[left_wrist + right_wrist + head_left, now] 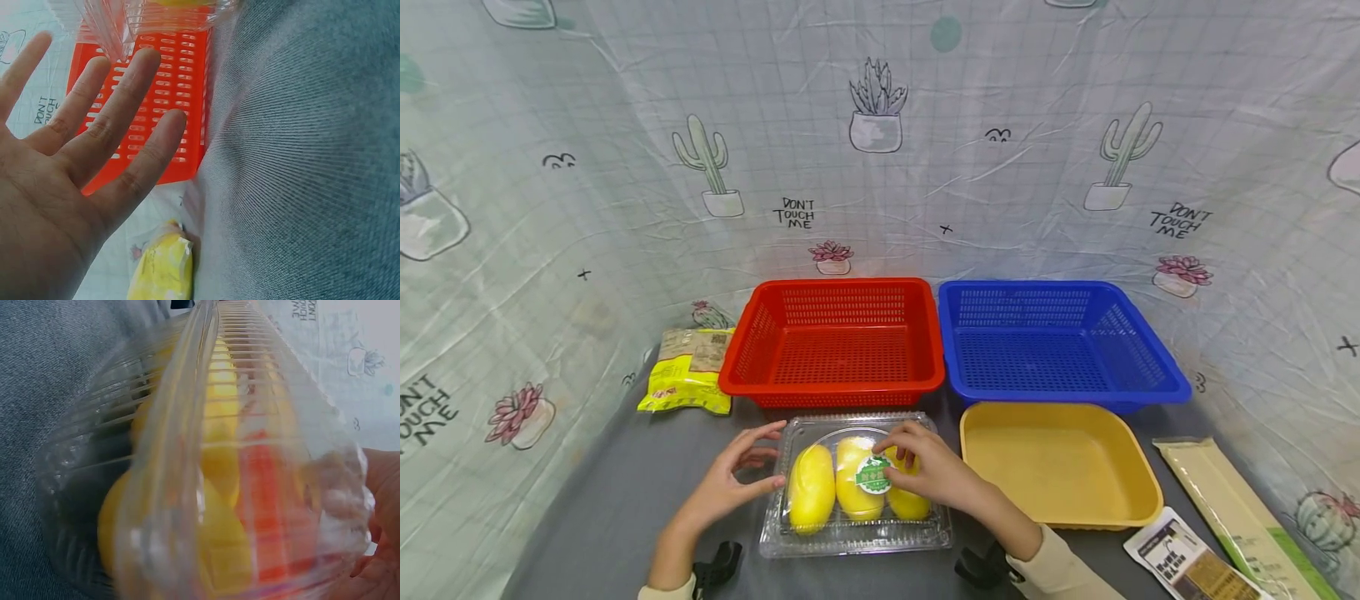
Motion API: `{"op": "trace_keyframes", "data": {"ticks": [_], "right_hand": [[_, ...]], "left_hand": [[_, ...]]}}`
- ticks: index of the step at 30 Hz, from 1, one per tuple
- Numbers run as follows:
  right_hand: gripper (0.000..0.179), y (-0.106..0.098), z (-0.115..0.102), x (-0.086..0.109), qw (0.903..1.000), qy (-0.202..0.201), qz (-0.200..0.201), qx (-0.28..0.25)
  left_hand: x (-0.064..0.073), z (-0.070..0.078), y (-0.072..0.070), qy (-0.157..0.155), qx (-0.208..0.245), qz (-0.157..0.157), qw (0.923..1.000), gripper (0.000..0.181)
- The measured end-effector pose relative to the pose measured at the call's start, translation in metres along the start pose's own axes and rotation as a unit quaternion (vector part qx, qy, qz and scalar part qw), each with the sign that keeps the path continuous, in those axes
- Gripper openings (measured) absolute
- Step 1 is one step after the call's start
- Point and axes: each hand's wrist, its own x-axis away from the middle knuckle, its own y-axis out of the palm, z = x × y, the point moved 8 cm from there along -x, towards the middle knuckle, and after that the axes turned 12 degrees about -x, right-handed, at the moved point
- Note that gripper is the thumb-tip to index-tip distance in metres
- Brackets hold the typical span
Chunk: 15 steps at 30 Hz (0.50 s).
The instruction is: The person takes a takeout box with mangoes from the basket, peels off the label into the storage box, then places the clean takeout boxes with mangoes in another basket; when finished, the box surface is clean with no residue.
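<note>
A clear plastic clamshell box (pixel 855 546) lies on the grey table, its lid down over three yellow mangoes (pixel 811 487). A round green and white sticker (pixel 874 474) is on the lid. My left hand (pixel 733 475) is beside the box's left edge, thumb and fingers spread apart; the left wrist view shows this hand (pixel 94 137) with straight fingers and nothing in the palm. Over the right part of the lid my right hand (pixel 925 467) reaches in, fingers bent loosely, fingertips right at the sticker. In the right wrist view the ribbed box wall hides much of that hand (pixel 378 531).
Behind the box stand a red basket (pixel 842 389) and a blue basket (pixel 1067 396). A yellow tray (pixel 1060 467) sits to the right. A yellow bag (pixel 688 375) lies at the back left. A flat beige packet (pixel 1232 508) and a white-brown packet (pixel 1187 558) lie at right.
</note>
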Motion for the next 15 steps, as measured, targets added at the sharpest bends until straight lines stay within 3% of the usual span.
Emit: {"op": "trace_keyframes", "data": {"ticks": [7,15], "right_hand": [[0.024,0.0033,0.0024,-0.0033,0.9988,0.026,-0.016,0.038],[0.021,0.0046,0.0038,-0.0045,0.9984,0.036,-0.020,0.038]], "left_hand": [[-0.0013,-0.0013,0.0014,0.002,0.012,0.000,0.9999,0.055],[-0.0004,-0.0030,0.0017,-0.007,0.012,-0.001,0.9999,0.055]]}}
